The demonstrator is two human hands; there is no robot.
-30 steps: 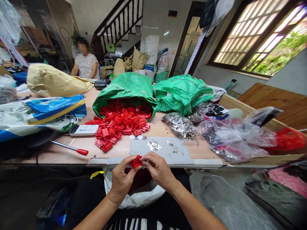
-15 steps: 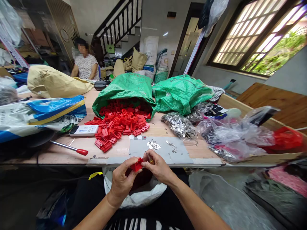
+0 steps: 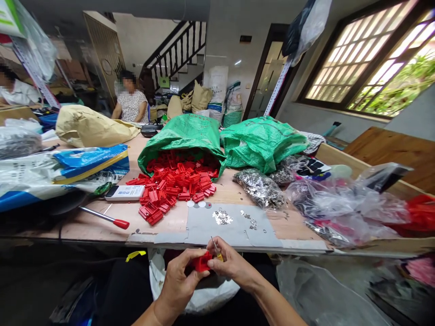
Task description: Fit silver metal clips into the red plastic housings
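Note:
Between the thumb and fingers of my left hand (image 3: 178,278) is a red plastic part (image 3: 203,261), a small block-like housing. My right hand (image 3: 233,265) is closed around a small tool with a yellow handle (image 3: 219,257), its thin metal shaft pointing up; the right thumb touches the red part's edge. Both hands are above a white sack (image 3: 217,296) in my lap, just off the table's front edge. Ahead, small shiny metal pieces (image 3: 222,217) lie on a grey mat (image 3: 234,236). A heap of similar red parts (image 3: 183,176) spills from a green woven sack (image 3: 190,131).
Another green sack (image 3: 265,140) and a plastic bag of metal pieces (image 3: 260,188) stand right of the heap. A red-tipped metal rod (image 3: 105,217) and a white box (image 3: 125,193) lie at left. Clear bags (image 3: 340,194) fill the right side. Two people sit across the room.
Everything sits lower and a little further right in view, as the camera has tilted up and turned left. A second person has come into view. Both hands keep their hold.

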